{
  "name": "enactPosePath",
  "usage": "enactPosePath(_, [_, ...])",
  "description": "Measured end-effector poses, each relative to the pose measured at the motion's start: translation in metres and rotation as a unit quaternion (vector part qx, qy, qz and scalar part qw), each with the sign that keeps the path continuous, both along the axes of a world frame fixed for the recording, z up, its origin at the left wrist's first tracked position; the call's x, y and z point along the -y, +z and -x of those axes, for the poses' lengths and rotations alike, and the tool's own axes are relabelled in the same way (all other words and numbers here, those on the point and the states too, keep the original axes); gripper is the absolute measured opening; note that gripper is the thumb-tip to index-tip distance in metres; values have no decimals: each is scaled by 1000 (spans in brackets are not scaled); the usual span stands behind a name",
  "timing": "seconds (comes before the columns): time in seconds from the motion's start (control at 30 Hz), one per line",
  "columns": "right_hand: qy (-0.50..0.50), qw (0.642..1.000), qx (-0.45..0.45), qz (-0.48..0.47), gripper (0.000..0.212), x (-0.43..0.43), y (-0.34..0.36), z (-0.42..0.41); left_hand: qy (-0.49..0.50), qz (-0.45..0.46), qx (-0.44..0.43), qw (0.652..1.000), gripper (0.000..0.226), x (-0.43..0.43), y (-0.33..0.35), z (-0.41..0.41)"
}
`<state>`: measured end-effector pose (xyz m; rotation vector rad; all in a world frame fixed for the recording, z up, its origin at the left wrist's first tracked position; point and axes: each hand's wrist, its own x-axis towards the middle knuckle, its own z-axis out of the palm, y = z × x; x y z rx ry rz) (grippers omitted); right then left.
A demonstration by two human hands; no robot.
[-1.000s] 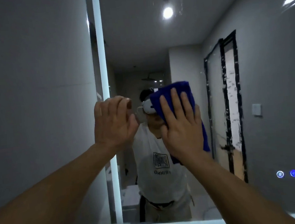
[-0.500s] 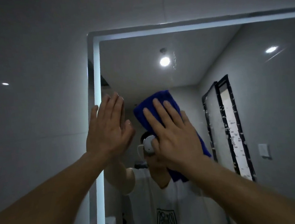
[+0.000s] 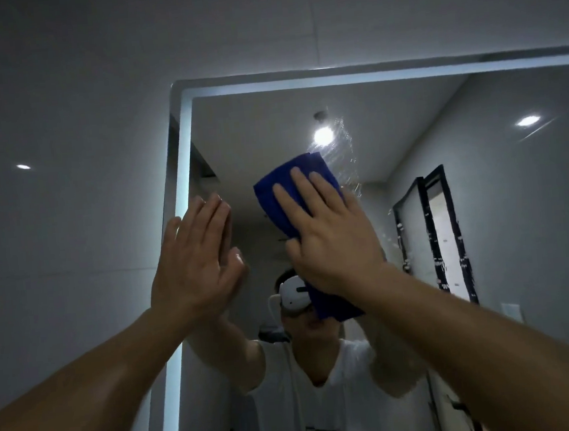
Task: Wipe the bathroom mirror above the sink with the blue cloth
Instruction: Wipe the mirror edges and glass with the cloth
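Observation:
The mirror (image 3: 447,201) fills the right and middle of the head view, with a lit strip along its top and left edges. My right hand (image 3: 330,239) lies flat with straight fingers on the folded blue cloth (image 3: 293,180) and presses it against the glass in the upper left part of the mirror. My left hand (image 3: 194,261) is open with straight fingers, its palm against the glass near the lit left edge, beside the cloth. Water streaks and drops (image 3: 343,155) show on the glass just right of and above the cloth. The sink is out of view.
A grey tiled wall (image 3: 68,199) lies left of and above the mirror. The glass reflects a person in a white shirt, a ceiling lamp (image 3: 323,135) and a dark-framed doorway (image 3: 439,236).
Both hands have moved up the mirror with the cloth, from the middle toward the top. My view has tilted upward, so the mirror's top edge now shows and its bottom edge is gone.

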<state>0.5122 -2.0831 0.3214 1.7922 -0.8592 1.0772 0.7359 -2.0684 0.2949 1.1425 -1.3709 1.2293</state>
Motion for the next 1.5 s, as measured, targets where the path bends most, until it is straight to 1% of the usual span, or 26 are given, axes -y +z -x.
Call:
enactPosePath(0.03, [-13,1000,1,13,67,3,12,11,2,4,1,1000,70,1,0,0])
enactPosePath(0.07, [-24,999,24,18,67,6,28,20,7,8,4,1000,69,2,0,0])
enactPosePath(0.13, [-32,993,116,-1,68,9,68,33,16,16,8,1000,68,3,-2,0])
enactPosePath(0.2, [-14,980,196,-35,71,5,105,32,21,22,18,999,68,4,-2,0])
enactPosePath(0.27, [5,975,219,-45,72,-1,118,15,22,26,22,999,68,4,-2,0])
enactPosePath(0.33, [20,983,180,-16,72,-5,102,-5,24,27,20,999,68,4,-2,0])
enactPosePath(0.4, [23,996,86,29,70,-3,74,-14,22,29,21,999,67,5,-3,-1])
enactPosePath(0.43, [19,998,47,37,68,-1,68,-10,13,34,24,999,67,5,-3,-2])
enactPosePath(0.47, [18,999,31,36,66,0,74,-3,3,39,26,999,66,5,-3,-2])
enactPosePath(0.5, [15,999,41,28,66,1,88,5,0,39,28,999,66,5,-3,-2])
enactPosePath(0.63, [-3,986,163,-29,72,0,166,21,18,29,28,999,68,6,-2,-2])
enactPosePath(0.7, [-5,981,189,-41,73,-1,183,14,16,31,28,999,68,7,-1,-3])
enactPosePath(0.77, [0,986,166,-30,72,-6,179,-4,14,41,33,999,66,10,-1,-3])
enactPosePath(0.87, [14,999,48,0,68,-7,159,-18,12,51,38,998,65,9,-1,-3])
enactPosePath(0.9, [10,1000,16,10,67,-4,156,-13,16,49,40,998,66,9,-1,-3])
enactPosePath(0.93, [4,1000,7,18,67,-1,158,-4,20,47,39,998,66,8,-1,-3])
enactPosePath(0.97, [-1,999,27,22,66,1,163,6,22,45,37,998,67,7,-1,-2])
enactPosePath(1.07, [-4,984,176,-11,69,3,188,26,23,41,35,998,67,7,-1,-1])
enactPosePath(1.13, [8,974,221,-41,71,0,203,15,19,40,35,998,67,8,-1,-2])
enactPosePath(1.17, [11,975,218,-40,72,-3,209,5,15,41,34,998,66,9,-1,-3])
enactPosePath(1.2, [13,980,196,-31,71,-5,212,-5,11,40,33,999,66,10,0,-3])
enactPosePath(1.3, [19,997,73,19,66,-11,207,-35,2,36,35,999,67,11,-1,-5])
enactPosePath(1.4, [28,999,-12,41,64,-14,177,-44,19,33,43,998,67,10,1,-5])
enactPosePath(1.5, [6,993,-95,69,62,-3,141,-24,23,30,36,999,67,8,0,-4])
